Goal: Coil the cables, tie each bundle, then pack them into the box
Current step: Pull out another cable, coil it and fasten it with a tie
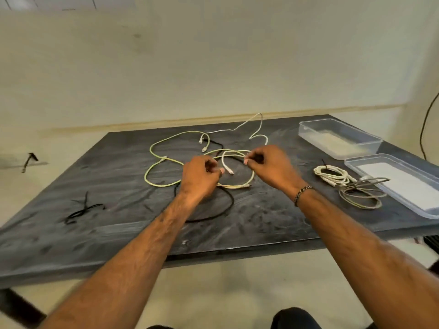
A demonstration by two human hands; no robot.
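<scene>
Both arms reach out over the dark table [95, 233], and the hands are working close together in the middle of a tangle of loose cables. The left hand [200, 175] is curled into a loose fist with fingertips pinched on something thin, apparently a black cable [228, 207] that loops out beneath the wrist onto the table. The right hand [270, 166], a braided bracelet [304, 194] on its wrist, has thumb and fingertips pinched shut on a dark strand near the white cable [225, 162], though exactly which cable it grips I cannot tell. A yellow-green cable [152, 168] sprawls in wide loops to the left of the hands, and a pale grey-white cable [251, 122] snakes toward the far edge. Off to the right lie two finished coils, a white bundle [332, 174] touching a grey bundle [361, 193]. Just beyond them sit two clear plastic pieces, the box [337, 136] farther back and a lid or second tray [403, 184] nearer. Black ties [83, 210] lie on the left of the table.
</scene>
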